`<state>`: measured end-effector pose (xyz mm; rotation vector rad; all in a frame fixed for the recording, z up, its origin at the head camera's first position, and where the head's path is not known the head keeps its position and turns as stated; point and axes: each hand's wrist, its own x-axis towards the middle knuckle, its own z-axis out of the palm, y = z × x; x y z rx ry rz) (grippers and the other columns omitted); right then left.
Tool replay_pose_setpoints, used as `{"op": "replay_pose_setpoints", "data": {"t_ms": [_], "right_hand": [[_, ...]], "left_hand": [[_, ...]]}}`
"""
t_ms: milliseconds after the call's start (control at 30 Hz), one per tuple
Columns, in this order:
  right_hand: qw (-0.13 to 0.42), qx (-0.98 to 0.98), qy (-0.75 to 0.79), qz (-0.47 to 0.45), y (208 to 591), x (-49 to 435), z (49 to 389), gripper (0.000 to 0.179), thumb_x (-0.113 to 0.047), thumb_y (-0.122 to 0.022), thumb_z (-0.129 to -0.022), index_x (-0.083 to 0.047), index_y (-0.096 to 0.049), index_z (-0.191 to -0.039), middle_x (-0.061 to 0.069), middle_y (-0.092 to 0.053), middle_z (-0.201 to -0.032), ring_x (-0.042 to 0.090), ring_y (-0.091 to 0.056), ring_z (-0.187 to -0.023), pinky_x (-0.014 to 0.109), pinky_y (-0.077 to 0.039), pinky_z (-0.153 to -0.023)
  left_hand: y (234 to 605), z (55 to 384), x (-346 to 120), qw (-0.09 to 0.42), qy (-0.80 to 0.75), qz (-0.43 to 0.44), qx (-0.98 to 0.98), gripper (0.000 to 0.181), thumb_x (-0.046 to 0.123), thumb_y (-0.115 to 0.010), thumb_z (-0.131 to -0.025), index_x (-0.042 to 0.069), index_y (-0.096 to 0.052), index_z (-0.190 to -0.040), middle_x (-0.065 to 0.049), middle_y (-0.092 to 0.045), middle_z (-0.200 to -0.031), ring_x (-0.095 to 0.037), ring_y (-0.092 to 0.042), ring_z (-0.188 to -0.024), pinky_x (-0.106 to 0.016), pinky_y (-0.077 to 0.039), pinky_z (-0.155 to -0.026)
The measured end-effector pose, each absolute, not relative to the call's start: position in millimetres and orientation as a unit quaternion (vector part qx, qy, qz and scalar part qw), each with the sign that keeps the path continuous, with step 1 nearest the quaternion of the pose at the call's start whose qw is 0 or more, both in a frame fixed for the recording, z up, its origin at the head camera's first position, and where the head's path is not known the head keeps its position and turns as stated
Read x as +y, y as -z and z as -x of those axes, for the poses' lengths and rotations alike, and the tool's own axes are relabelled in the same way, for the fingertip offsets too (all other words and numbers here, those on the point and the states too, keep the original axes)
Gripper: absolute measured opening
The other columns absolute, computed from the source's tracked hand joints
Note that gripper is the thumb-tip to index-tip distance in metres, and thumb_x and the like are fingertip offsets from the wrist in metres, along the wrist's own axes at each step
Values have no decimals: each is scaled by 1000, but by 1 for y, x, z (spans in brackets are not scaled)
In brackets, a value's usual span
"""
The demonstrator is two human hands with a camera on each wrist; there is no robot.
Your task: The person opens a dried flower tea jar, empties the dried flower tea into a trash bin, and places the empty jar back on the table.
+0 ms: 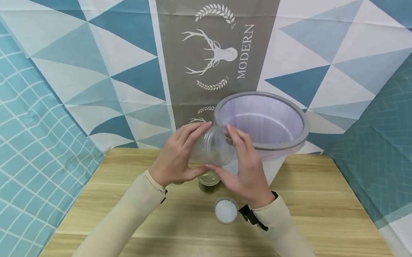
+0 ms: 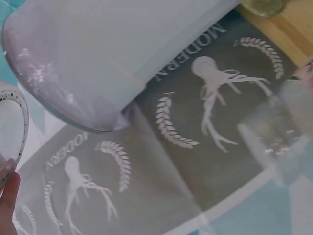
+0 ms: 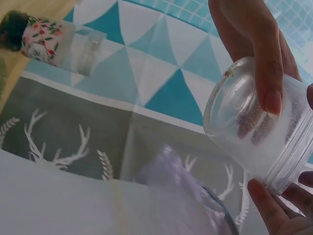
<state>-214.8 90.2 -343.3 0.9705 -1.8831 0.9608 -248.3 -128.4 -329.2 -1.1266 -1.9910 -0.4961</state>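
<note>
Both hands hold a clear plastic jar (image 1: 211, 147), tilted on its side above the table and in front of a lined bin (image 1: 259, 147). My left hand (image 1: 178, 154) grips one side, thumb below and fingers above. My right hand (image 1: 244, 164) holds the other end the same way, and the two thumb tips come together under the jar. In the right wrist view the jar (image 3: 244, 127) has dark specks along its rim and ridges around its neck. In the left wrist view a speckled round end of the jar (image 2: 22, 107) shows at the left edge.
Below the hands, a jar with a gold-green lid (image 1: 209, 178) and a small round container with a white top (image 1: 225, 210) stand on the wooden table (image 1: 182, 243). A bottle with a floral label (image 3: 44, 39) appears in the right wrist view. Patterned cloth (image 1: 125, 49) hangs behind.
</note>
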Motion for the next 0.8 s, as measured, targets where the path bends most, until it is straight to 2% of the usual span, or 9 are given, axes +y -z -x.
{"op": "replay_pose_setpoints", "data": {"t_ms": [133,233,333,500,667,800], "right_hand": [[374,-759,-375,-379,355,81,216,96,-28,-89,-81,2,-38,-156,22,-50,-147,35,-62,-121,44,-55,-102],[351,-778,-365,-373,365,74,218,99,-26,-93,-77,0,-40,-156,18,-51,-147,31,-61,-126,44,-55,-103],[330,-796,-349,-369,374,66,220,98,-29,-92,-77,-1,-41,-155,15,-53,-146,29,-60,-129,44,-54,-105],[305,-822,-314,-365,393,56,224,96,-35,-90,-79,-1,-42,-155,15,-56,-146,28,-59,-131,43,-52,-109],[263,-846,-289,-362,413,43,224,95,-39,-88,-81,1,-42,-154,15,-57,-145,30,-60,-130,41,-54,-107],[217,-871,-268,-351,428,34,223,97,-45,-86,-81,0,-42,-154,16,-57,-147,32,-61,-130,43,-54,-107]], "left_hand": [[345,246,-139,382,193,428,-796,96,41,-86,-75,4,-43,-152,-16,-57,-141,-33,-59,-124,-48,-52,-106],[359,243,-148,380,192,411,-806,99,39,-90,-70,4,-44,-151,-17,-59,-138,-35,-62,-120,-51,-54,-101],[376,241,-155,369,196,387,-822,101,40,-90,-68,4,-44,-150,-17,-61,-137,-36,-64,-118,-53,-55,-100],[407,238,-164,345,210,352,-845,96,42,-84,-71,1,-45,-148,-18,-65,-133,-35,-66,-118,-54,-56,-100],[437,234,-176,327,202,328,-863,99,41,-88,-67,-4,-48,-145,-21,-68,-129,-37,-69,-113,-53,-59,-91],[454,230,-184,296,186,307,-885,101,45,-92,-63,-5,-51,-141,-23,-73,-114,-35,-74,-96,-48,-63,-77]]}}
